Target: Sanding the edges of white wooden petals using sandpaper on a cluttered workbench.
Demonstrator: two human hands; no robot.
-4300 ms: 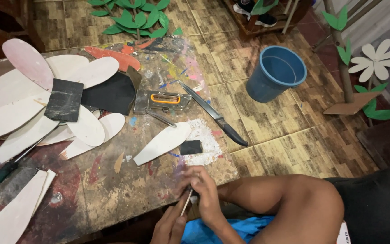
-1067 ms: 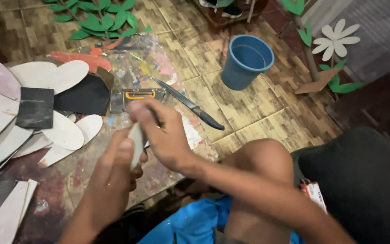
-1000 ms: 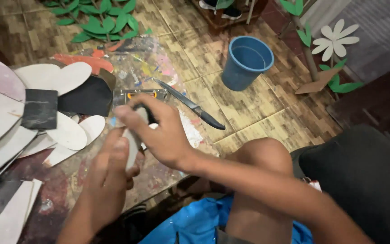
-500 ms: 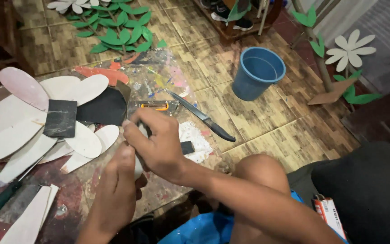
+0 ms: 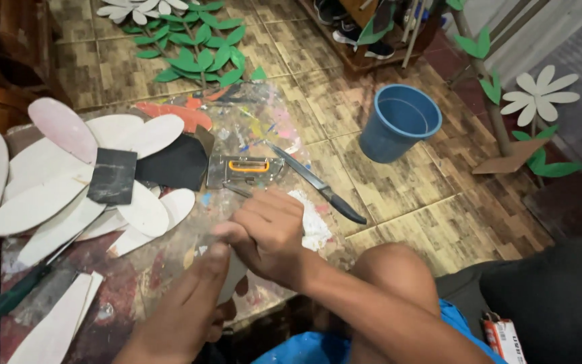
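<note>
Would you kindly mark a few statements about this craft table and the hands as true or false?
1. Both hands hold a white petal-shaped cutout. True: the left hand grips it from below, the right hand from above.
2. The blue bucket stands on the table. False: it stands on the tiled floor beside the table.
3. A long knife lies near the table's right edge. True.
4. The right hand holds the knife. False: the knife lies apart from both hands.
5. A black square piece lies on the white petals. True.
</note>
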